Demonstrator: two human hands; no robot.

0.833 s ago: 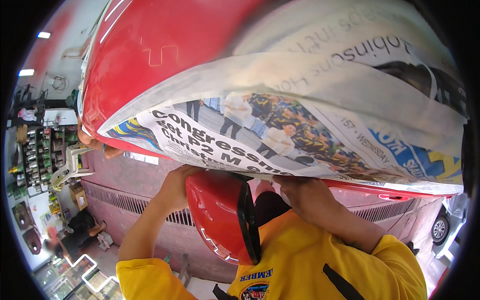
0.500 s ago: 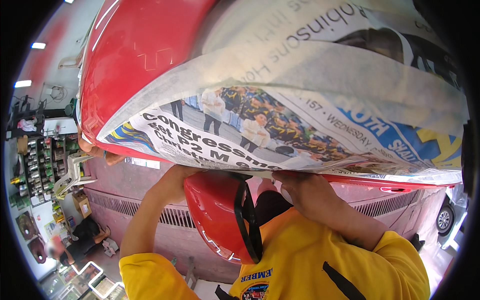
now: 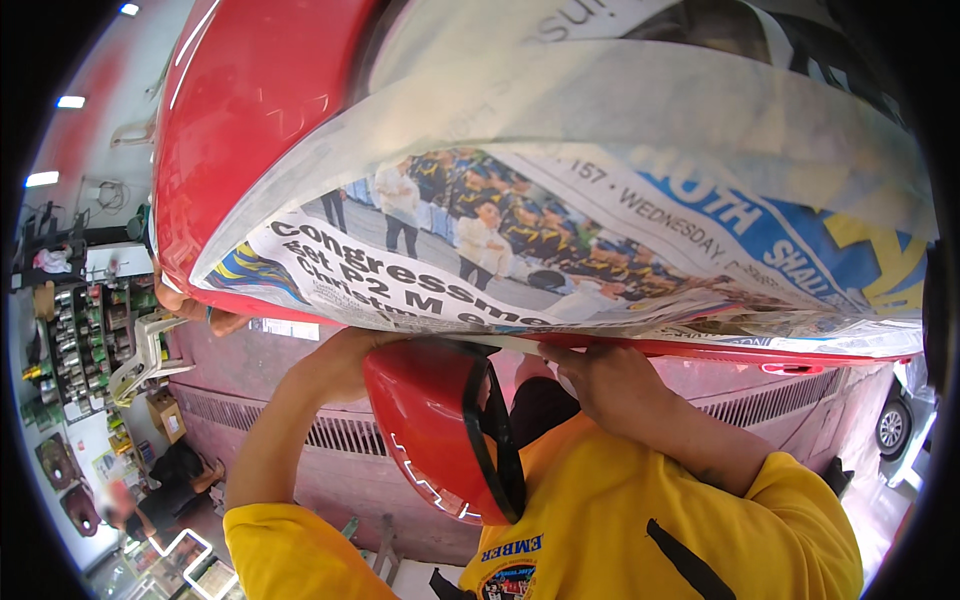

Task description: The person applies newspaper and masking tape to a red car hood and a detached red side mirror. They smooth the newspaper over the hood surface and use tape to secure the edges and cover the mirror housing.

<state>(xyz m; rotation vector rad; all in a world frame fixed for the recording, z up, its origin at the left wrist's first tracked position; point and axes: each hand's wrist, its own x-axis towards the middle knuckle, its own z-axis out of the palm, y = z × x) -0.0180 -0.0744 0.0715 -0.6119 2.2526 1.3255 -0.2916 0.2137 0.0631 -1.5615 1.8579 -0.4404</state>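
Observation:
A red car (image 3: 255, 105) fills the upper view, its side window area covered by newspaper (image 3: 400, 225) edged with pale masking tape (image 3: 480, 100). My left hand (image 3: 345, 358) reaches to the newspaper's lower edge, beside the red side mirror (image 3: 425, 425); its fingertips are hidden there. To the right of the mirror, my right hand (image 3: 608, 380) is at the same lower edge. Its thumb and forefinger are closed on the end of a narrow pale strip (image 3: 505, 342), apparently masking tape, running along that edge. The mirror hangs between my two forearms.
Another person's fingers (image 3: 190, 303) touch the car's far left edge. Beyond are a white plastic chair (image 3: 145, 345), shelves of cans (image 3: 85, 340) and a person sitting low (image 3: 175, 475). A floor grate (image 3: 345, 435) crosses the pinkish floor; a parked vehicle's wheel (image 3: 893, 432) shows at right.
The car and newspaper sit slightly higher and further left in the view. My right hand has shifted slightly, and more of the pale strip and the red door below the newspaper shows beside it.

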